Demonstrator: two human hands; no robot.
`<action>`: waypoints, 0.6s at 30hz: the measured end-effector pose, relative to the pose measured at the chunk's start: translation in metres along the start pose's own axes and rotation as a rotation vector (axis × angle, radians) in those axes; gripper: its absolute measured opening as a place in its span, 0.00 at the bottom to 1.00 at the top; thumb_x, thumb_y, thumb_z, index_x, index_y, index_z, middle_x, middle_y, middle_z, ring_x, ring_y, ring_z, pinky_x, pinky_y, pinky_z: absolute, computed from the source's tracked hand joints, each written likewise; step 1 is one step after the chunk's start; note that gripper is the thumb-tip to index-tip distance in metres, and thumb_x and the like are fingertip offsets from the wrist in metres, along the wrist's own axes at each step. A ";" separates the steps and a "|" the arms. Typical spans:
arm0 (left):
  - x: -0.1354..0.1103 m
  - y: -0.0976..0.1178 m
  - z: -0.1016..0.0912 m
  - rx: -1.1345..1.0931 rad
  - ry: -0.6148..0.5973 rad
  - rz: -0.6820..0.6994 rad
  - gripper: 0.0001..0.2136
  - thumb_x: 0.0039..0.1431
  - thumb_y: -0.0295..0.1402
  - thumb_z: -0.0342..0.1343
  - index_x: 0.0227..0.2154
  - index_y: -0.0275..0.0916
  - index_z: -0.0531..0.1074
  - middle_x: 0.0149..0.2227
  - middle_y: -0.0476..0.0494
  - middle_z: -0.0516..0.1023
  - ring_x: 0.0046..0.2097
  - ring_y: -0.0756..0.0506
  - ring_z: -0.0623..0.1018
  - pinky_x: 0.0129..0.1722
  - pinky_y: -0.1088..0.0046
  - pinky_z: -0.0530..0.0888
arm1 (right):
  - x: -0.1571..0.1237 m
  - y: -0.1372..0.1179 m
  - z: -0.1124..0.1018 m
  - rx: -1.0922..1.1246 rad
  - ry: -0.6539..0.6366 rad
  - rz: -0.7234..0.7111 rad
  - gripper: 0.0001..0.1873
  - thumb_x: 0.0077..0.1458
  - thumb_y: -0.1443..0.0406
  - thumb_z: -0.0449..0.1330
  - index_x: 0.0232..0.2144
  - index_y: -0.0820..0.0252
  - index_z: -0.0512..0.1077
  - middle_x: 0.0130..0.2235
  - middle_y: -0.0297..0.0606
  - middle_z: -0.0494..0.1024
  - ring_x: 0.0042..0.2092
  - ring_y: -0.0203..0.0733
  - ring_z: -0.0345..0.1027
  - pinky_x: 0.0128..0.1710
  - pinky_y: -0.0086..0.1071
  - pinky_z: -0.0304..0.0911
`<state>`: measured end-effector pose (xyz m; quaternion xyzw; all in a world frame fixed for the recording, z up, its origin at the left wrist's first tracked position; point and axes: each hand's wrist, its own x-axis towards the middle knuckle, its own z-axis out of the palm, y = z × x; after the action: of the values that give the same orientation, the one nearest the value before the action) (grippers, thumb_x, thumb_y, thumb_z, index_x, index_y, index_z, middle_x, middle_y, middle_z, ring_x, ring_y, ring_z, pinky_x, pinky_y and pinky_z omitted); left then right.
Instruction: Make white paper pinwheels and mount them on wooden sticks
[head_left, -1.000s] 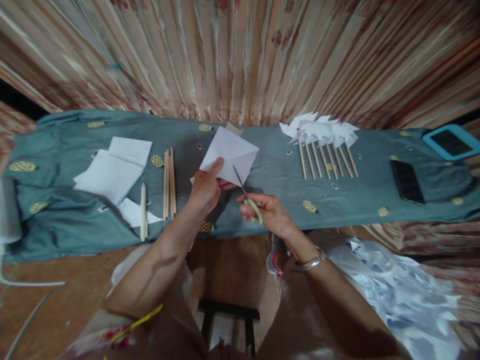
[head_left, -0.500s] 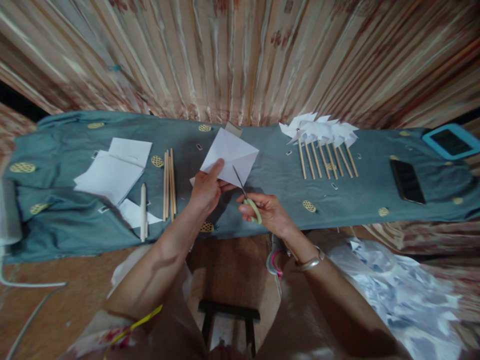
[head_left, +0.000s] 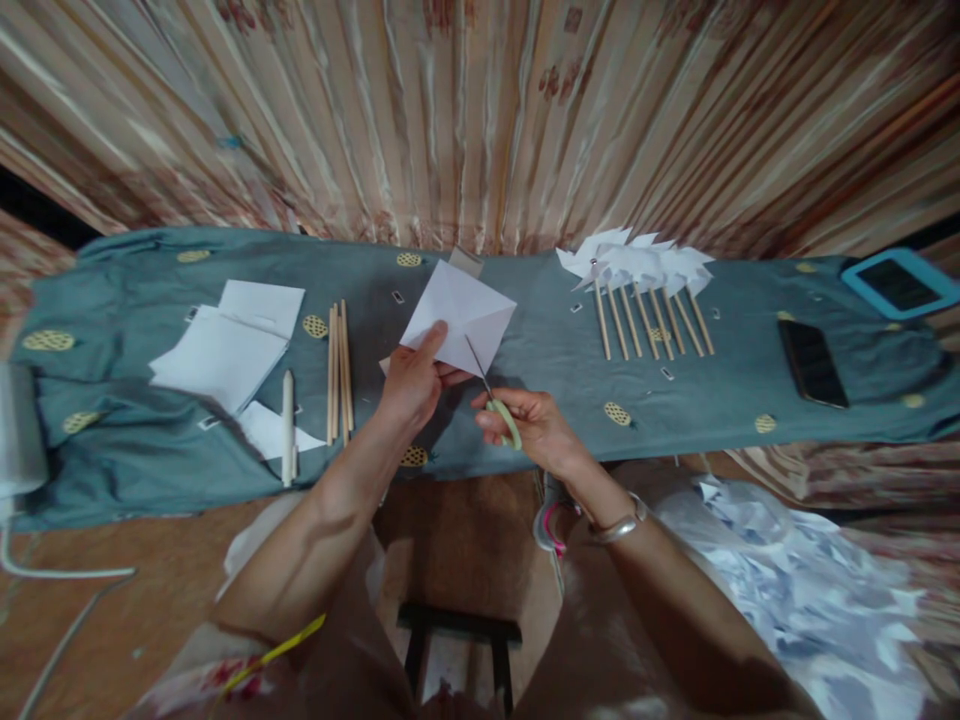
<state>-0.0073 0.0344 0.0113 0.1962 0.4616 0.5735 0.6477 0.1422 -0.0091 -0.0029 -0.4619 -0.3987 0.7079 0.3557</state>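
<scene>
A square of white paper (head_left: 469, 305) with faint crease lines is pinched in my left hand (head_left: 416, 378), thumb on top and fingers beneath. My right hand (head_left: 529, 425) grips a pair of scissors (head_left: 510, 425) with pale green handles. The scissors' blades lie at the paper's lower corner and point toward its middle. To the left are several loose wooden sticks (head_left: 340, 370), a white pen-like stick (head_left: 288, 425) and stacked white paper sheets (head_left: 221, 355). On the right, several paper pinwheels (head_left: 637, 262) on wooden sticks lie overlapping in a row.
A green cloth with pineapple prints (head_left: 555, 380) covers the narrow table. A black phone (head_left: 814, 362) and a blue-framed tablet (head_left: 900, 283) lie at the right end. White paper pieces in a plastic bag (head_left: 802, 590) sit below right. A dark stool (head_left: 459, 622) stands below the table.
Almost nothing differs. Both hands, the paper and the scissors hold nearly the same position, and the view has shifted very slightly.
</scene>
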 end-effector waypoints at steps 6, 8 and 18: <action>0.004 0.000 -0.007 0.026 -0.008 0.021 0.13 0.49 0.38 0.68 0.31 0.38 0.71 0.24 0.51 0.76 0.26 0.49 0.77 0.31 0.71 0.77 | -0.004 -0.005 -0.004 -0.092 -0.100 0.003 0.23 0.34 0.52 0.76 0.28 0.60 0.76 0.20 0.27 0.75 0.22 0.28 0.63 0.22 0.23 0.58; 0.006 0.002 -0.010 -0.001 0.007 0.052 0.13 0.48 0.37 0.68 0.33 0.38 0.72 0.27 0.50 0.78 0.29 0.49 0.78 0.32 0.72 0.77 | -0.007 -0.010 -0.008 -0.120 -0.141 0.043 0.24 0.34 0.51 0.76 0.29 0.60 0.75 0.21 0.27 0.75 0.23 0.28 0.65 0.22 0.23 0.59; 0.005 0.008 -0.017 0.014 0.018 0.082 0.12 0.46 0.34 0.69 0.33 0.38 0.75 0.33 0.46 0.81 0.37 0.44 0.80 0.41 0.65 0.78 | -0.012 -0.029 -0.044 -0.173 0.077 -0.112 0.28 0.37 0.46 0.73 0.33 0.60 0.76 0.25 0.32 0.78 0.24 0.30 0.65 0.25 0.26 0.61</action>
<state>-0.0261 0.0370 0.0077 0.2143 0.4630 0.5978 0.6183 0.1917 0.0030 0.0160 -0.4948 -0.4696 0.6315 0.3686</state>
